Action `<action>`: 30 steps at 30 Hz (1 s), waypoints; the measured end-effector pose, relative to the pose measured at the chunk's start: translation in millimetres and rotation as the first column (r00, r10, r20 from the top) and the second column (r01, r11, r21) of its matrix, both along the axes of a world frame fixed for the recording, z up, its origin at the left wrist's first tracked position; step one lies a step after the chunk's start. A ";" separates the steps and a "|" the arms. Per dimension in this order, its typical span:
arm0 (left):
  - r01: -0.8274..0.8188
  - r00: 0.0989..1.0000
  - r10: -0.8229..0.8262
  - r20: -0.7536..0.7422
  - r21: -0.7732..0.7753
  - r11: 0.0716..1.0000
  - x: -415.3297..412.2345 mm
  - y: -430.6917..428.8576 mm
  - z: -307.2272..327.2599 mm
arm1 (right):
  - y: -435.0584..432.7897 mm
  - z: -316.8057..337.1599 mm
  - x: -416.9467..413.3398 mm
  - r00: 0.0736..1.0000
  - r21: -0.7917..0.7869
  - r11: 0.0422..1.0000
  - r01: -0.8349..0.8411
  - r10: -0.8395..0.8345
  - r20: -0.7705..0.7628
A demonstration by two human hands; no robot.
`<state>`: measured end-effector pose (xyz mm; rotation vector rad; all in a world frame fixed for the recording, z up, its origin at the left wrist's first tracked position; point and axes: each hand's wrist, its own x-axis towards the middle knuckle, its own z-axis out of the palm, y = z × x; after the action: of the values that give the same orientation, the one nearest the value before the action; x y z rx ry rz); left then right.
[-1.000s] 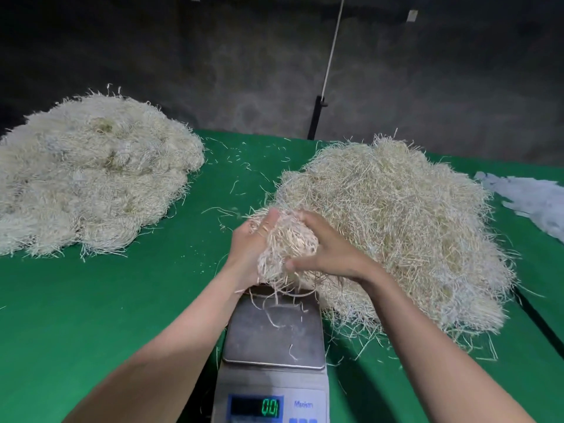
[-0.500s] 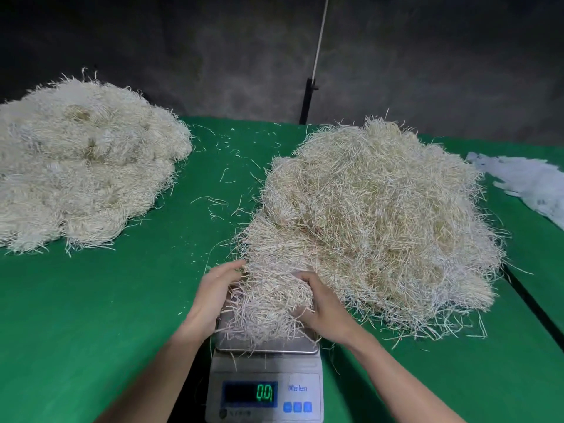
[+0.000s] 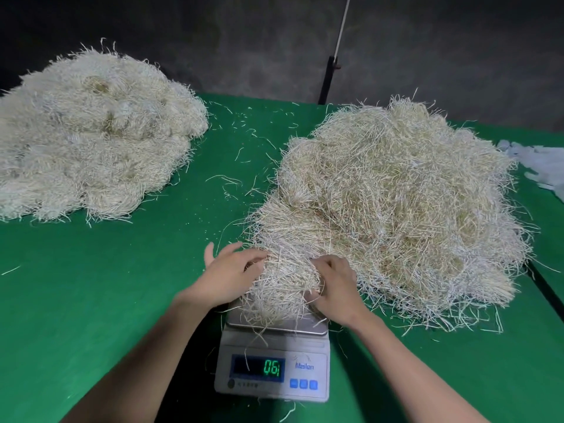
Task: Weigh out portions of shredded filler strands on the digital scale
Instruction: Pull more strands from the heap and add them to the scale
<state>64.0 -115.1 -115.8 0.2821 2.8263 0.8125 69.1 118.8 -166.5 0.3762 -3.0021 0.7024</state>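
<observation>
A white digital scale (image 3: 273, 366) stands at the near middle of the green table (image 3: 91, 285); its green display shows digits. A clump of pale shredded strands (image 3: 283, 282) lies on its steel pan and still runs into the big loose pile (image 3: 406, 209) behind it on the right. My left hand (image 3: 227, 274) rests against the clump's left side with fingers fairly straight. My right hand (image 3: 331, 285) grips the clump's right side, its fingers curled into the strands.
A second, paler heap of strands (image 3: 91, 132) fills the far left of the table. Loose strands are scattered between the heaps. White sheets (image 3: 543, 166) lie at the right edge. A dark wall and a thin pole (image 3: 329, 74) stand behind the table.
The clump went from held above the scale down onto its pan. Both hands came down with it and stay at its sides. The display's digits changed.
</observation>
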 end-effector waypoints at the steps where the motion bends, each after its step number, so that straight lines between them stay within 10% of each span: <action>1: -0.010 0.998 0.006 -0.055 -0.064 0.998 0.5 1.5 2.3 | 1.1 1.0 0.6 1.000 0.004 1.000 -0.006 0.006 0.016; 12: -0.214 0.833 0.372 -0.410 0.382 0.899 10.1 -2.7 39.5 | 29.3 59.3 10.2 0.975 -0.304 0.952 -0.028 0.094 0.202; 30: -0.115 0.834 0.324 -0.448 0.433 0.894 16.3 15.2 52.8 | 28.7 90.1 19.2 0.999 -0.550 0.835 0.029 -0.013 0.033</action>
<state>80.3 -99.9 -63.0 0.2502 3.1967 1.5783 88.3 147.4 -76.4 0.2977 -2.6400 1.5185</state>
